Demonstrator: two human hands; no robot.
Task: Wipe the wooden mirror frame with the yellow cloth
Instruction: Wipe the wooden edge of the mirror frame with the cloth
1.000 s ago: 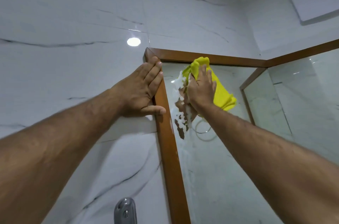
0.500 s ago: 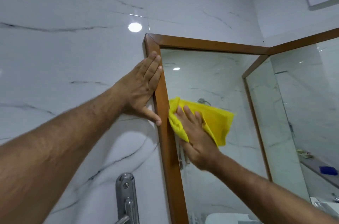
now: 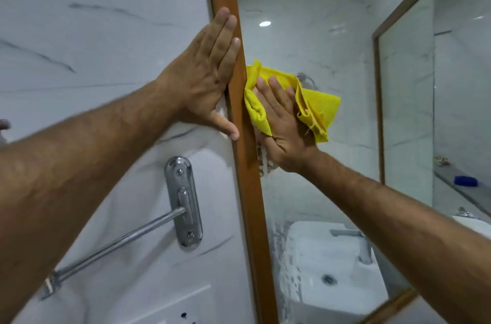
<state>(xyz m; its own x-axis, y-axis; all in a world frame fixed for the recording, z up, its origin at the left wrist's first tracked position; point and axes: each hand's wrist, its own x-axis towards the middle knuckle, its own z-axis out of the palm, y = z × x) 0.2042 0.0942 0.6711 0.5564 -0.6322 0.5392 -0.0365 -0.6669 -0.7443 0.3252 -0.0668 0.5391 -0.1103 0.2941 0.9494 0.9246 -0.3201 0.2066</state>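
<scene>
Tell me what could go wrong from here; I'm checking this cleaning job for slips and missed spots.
1. The right hand presses the yellow cloth flat on the mirror glass, not the brown wooden mirror frame, so the frame may go unwiped.
2. White soapy streaks low on the glass could get smeared onto the wood.
3. The left hand braces flat across the white marble-look wall and frame edge; on a wet surface it might slip.

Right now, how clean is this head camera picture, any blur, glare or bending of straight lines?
Head view: the left forearm is smeared by motion blur, while the yellow cloth and right hand are fairly sharp; a ceiling light glares as a bright spot in the mirror; the wide-angle lens bows the wooden frame; lighting is even, shadows soft.
</scene>
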